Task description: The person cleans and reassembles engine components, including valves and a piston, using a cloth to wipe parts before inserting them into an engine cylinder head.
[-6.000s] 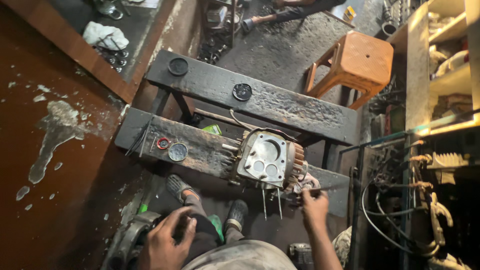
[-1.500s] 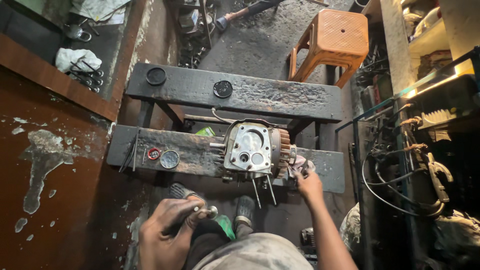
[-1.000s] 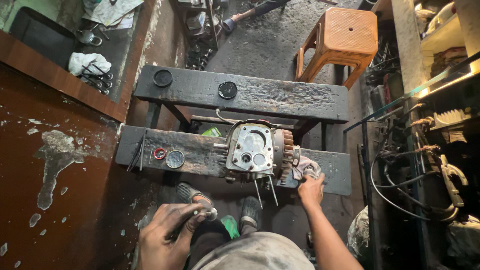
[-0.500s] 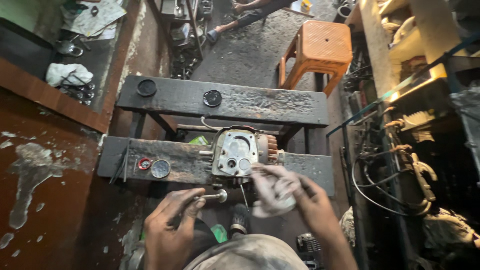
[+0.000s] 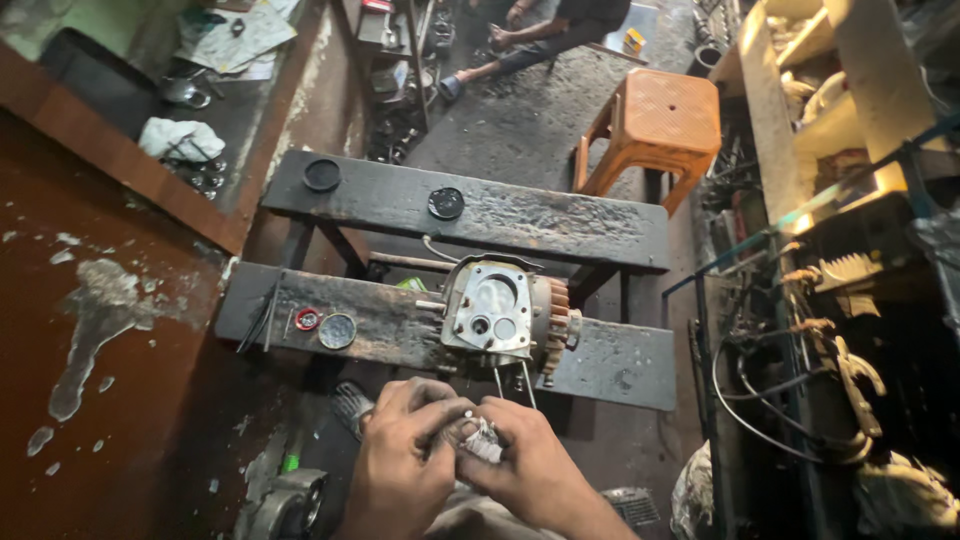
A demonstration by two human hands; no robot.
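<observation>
In the head view we see our left hand (image 5: pixel 400 465) and right hand (image 5: pixel 535 470) pressed together low in the frame, fingers curled inward and knuckles up, both closed around a small greyish rag (image 5: pixel 480 440) bunched between them. Just beyond our fingertips, the engine head (image 5: pixel 495 315) sits on the near bench (image 5: pixel 380 325), its studs pointing down toward our hands.
</observation>
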